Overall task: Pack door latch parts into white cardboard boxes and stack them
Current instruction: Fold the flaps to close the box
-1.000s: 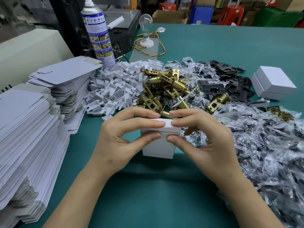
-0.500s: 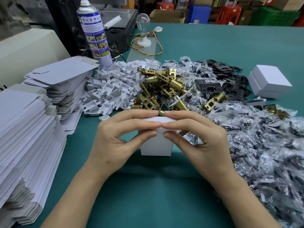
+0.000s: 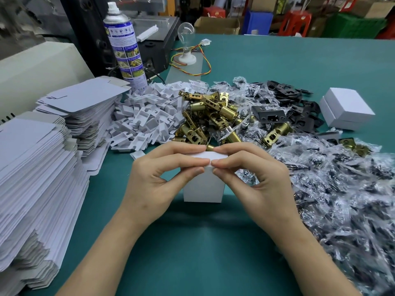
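Closing a white box point(image 3: 204, 189) - upright on the green worktop point(image 3: 192, 253), about mid-width and nearer the near edge than the far one, just in front of the heap of brass latches point(image 3: 209, 118). Gripped at its top from both sides: left hand point(image 3: 154, 182) with thumb underneath and fingers curled over the lid's left half, right hand point(image 3: 256, 180) mirrored on the right half, with fingertips point(image 3: 202, 161) nearly touching over the middle. Pinching, not lying flat. Contents hidden by lid and fingers; impossible to tell.

Judged as the tuck-in of the top flap, the last step of one pack before stacking. Cannot tell whether seated all along the front edge.

Next, probably: press the flap home with even pressure from both sides, gently enough not to buckle thin card walls. Then lift and carry toward the right edge of the worktop, to the stacked white boxes point(image 3: 346, 107) well apart from this one. Calls for a clear lift rather than a slide - bagged screws point(image 3: 342, 199) and black plates point(image 3: 269, 116) spread across the way. Square up to the stack on landing.

Along the left edge, stacks of flat box blanks point(image 3: 32, 178), and beside them a pile of white plastic inserts point(image 3: 145, 118), at hand for the following box.
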### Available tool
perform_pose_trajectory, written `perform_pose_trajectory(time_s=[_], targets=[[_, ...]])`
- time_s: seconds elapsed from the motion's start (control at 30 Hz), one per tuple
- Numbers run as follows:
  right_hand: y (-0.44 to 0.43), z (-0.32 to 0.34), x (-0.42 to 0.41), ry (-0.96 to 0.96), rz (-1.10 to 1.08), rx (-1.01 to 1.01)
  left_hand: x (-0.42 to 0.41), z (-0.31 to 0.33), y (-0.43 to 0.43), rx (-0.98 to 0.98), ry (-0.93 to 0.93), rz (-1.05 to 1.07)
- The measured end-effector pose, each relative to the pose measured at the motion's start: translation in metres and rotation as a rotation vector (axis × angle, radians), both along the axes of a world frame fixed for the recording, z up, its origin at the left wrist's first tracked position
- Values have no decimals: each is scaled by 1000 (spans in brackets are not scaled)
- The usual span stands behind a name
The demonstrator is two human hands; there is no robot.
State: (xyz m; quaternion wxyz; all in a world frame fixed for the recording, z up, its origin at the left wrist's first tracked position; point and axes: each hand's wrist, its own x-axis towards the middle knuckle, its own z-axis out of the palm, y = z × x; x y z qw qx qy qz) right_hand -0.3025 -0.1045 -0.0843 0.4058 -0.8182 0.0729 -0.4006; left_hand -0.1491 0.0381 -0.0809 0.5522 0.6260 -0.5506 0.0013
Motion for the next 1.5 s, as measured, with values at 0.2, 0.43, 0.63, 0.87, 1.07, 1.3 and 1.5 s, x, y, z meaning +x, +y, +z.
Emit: perform_pose_trajectory(time_s=[0.2,0.43,0.63,0.87,1.07,1.3,1.5], targets=[[1,2,1,15,-8,-4,1,-1,-1,-10,12,-9],[1,6,-5,169,61,286,8,-7,0,109,148,-88],[24,-6,-15,395,-14,473,17,-9,7,301,358,-99],[64,-10,3,607,-282,32,8,-12,-4,144,721,37],[56,0,10,536,-377,-20,3,-11,-10,124,1001,-57],[-11,51,-5,335,-460,44,-8,-17,-16,164,867,-138],[-128,87,-15,404,-646,37,-7,-27,-18,142,729,-26]])
